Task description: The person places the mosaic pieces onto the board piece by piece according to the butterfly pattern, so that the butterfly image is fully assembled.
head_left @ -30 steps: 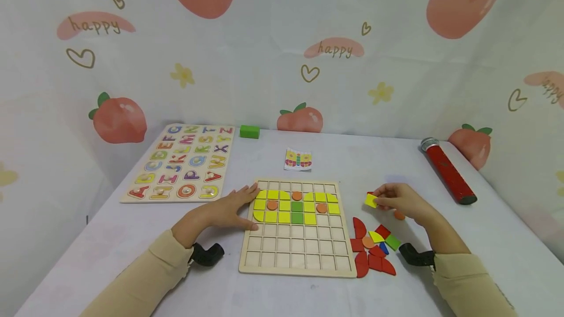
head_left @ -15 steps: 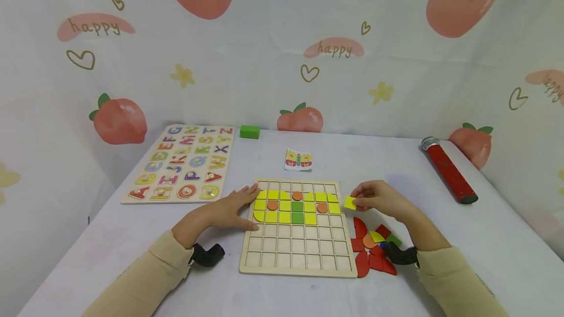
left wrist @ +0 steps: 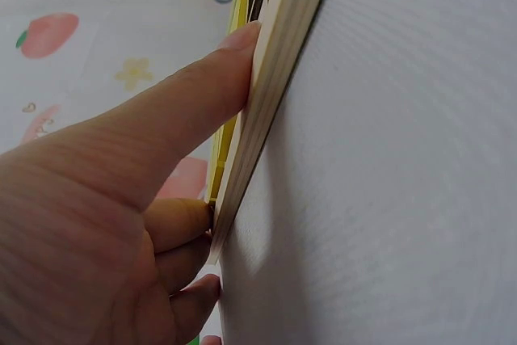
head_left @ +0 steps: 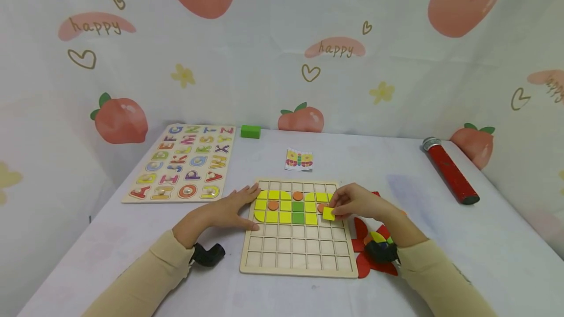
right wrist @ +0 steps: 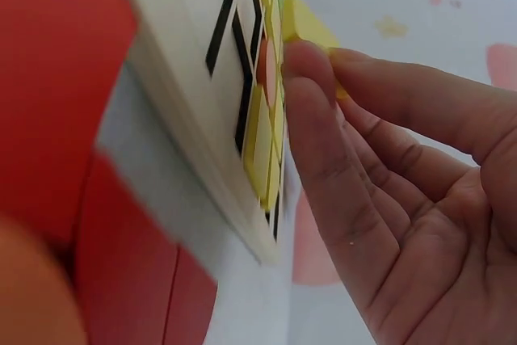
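A wooden grid board [head_left: 299,260] lies mid-table, its upper rows filled with yellow tiles, orange discs and two green squares [head_left: 298,217]. My right hand [head_left: 359,203] pinches a yellow square tile [head_left: 328,214] between thumb and fingertips, over the board's right side just below an orange disc. In the right wrist view the same yellow tile [right wrist: 307,26] tilts above the board's face. My left hand [head_left: 226,209] rests at the board's left edge with fingers spread. The left wrist view shows its thumb [left wrist: 194,94] pressed on the board's side rim [left wrist: 275,78].
Red, yellow, green and blue pieces [head_left: 363,264] lie right of the board, partly under my right wrist. A butterfly pattern card [head_left: 299,159] lies behind it. Around the back are an alphabet board [head_left: 176,163], a green block [head_left: 250,132] and a red microphone [head_left: 451,172].
My right hand has carried the yellow tile leftward from beyond the board to over its right columns. The left hand stays at the board's left edge.
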A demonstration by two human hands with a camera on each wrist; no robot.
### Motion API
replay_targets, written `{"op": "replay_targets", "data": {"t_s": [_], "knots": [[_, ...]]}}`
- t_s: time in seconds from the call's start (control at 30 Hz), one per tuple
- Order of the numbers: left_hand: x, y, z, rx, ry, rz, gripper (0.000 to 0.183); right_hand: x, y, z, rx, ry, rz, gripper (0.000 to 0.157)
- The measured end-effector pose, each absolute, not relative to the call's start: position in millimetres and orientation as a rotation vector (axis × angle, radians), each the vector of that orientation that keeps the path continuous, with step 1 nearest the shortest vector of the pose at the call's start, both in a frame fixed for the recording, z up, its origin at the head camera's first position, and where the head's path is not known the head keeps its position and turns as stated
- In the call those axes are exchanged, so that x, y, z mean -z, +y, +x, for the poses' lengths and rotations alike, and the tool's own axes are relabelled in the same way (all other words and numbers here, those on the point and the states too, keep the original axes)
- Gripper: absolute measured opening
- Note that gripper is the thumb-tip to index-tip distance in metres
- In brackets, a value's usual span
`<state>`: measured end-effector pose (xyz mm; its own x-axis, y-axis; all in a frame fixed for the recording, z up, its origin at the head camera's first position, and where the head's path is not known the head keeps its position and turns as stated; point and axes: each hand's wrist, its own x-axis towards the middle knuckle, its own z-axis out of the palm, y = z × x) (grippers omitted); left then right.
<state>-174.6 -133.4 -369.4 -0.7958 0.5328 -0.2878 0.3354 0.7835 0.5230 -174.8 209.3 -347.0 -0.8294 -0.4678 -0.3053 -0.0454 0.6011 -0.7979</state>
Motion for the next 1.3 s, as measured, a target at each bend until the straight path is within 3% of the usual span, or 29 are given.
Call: {"op": "replay_targets", "data": {"t_s": [0.83,1.3], "knots": [[368.5,-131.3,-176.2,-0.631,2.548,0.680,0.099,352.0,194.0,-169.9,0.992,2.458,-0.429,0.010],[367.2,-132.4,-174.5,-0.625,2.545,0.663,0.099,339.6,212.5,-164.5,0.988,2.491,-0.388,0.016]]}}
